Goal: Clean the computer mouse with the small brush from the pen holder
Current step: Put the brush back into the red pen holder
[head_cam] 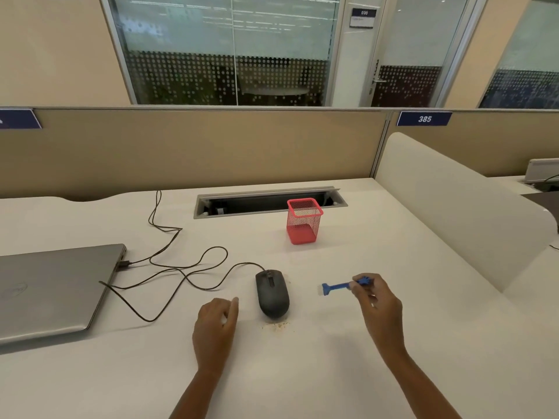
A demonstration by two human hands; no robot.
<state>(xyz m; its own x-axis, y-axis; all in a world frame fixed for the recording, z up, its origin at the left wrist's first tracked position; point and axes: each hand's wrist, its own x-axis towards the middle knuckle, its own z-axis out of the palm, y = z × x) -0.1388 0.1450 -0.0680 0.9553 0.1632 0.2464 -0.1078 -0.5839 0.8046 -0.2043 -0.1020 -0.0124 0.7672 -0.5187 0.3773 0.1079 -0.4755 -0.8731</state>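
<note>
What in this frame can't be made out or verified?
Head view only:
- Brush bristles: pale, blurred; contact with the desk unclear.
- Brush handle end: covered by the right hand.
- Laptop: cut off by left edge.
- Specks near the mouse: too small to identify.
- Door sign: too small to read fully.

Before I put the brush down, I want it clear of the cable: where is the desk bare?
Bare: right of the mouse under the right hand, and in front of the pen holder. Crowded: cable loops between laptop and mouse; crumbs below it.
</note>
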